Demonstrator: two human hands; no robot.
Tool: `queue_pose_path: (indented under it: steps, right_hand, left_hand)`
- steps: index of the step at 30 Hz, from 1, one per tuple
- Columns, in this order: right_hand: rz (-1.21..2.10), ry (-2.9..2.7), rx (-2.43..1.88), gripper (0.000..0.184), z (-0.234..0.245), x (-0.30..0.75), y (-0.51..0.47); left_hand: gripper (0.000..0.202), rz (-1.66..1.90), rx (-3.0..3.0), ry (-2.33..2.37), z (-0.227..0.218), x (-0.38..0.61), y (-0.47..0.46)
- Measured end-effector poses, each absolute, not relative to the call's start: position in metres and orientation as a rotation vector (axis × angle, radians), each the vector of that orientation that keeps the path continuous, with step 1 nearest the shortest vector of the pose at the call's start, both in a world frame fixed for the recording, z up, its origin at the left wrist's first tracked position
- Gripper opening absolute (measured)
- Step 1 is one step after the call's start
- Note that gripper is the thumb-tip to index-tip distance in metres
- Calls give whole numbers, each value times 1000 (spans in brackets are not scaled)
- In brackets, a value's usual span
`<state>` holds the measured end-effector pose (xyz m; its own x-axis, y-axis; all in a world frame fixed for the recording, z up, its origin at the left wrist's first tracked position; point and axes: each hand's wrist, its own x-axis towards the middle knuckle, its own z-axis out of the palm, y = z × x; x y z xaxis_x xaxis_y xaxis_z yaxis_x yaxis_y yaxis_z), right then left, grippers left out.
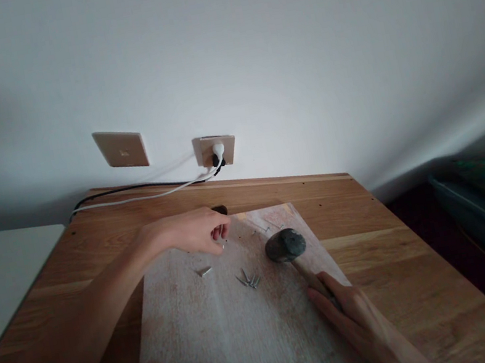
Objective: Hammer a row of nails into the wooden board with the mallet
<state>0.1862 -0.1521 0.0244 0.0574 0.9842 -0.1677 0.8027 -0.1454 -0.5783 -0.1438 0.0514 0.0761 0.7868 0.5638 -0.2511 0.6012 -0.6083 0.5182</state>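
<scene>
My right hand (348, 313) is wrapped round the handle of a mallet (285, 244). Its dark, blunt head is over the right part of a pale, worn board (196, 346). Across the board, my left hand (199, 231) hovers near the far edge with fingers curled in and thumb close to them. A tiny pale glint shows at its fingertips; what they pinch, if anything, I cannot make out. A small cluster of silver nails (249, 279) lies mid-board. Left of it is a small silver piece (204, 271). Thin nails (266, 229) show near the far right corner.
The board lies on a wooden tabletop (391, 255) against a white wall. White and black cables (146, 193) run along the back to a wall socket (215, 150). A dark rounded object (220, 210) is partly behind my left hand. A white surface (1, 280) adjoins at left.
</scene>
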Motion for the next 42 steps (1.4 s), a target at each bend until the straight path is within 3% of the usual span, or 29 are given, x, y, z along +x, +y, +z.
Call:
queue_pose_path:
  steps: [6, 14, 24, 29, 36, 42]
  right_hand:
    - [731, -1737, -2049, 54, 17, 184, -150]
    - [757, -1761, -2034, 47, 12, 188, -145]
    - [741, -1767, -2022, 50, 6, 195, -148]
    - [789, -1817, -1993, 43, 13, 193, -146]
    - [806, -1784, -2054, 56, 13, 185, -145]
    - [804, -1742, -2053, 53, 11, 189, -145]
  left_hand:
    - [20, -208, 2411, 820, 92, -147, 40]
    - [16, -210, 2464, 706, 76, -124, 23]
    - [11, 120, 2423, 895, 61, -121, 34]
    - [32, 435, 2235, 866, 48, -123, 53]
    - [10, 586, 2102, 798, 33, -121, 58]
    - [14, 597, 2165, 766, 21, -116, 56]
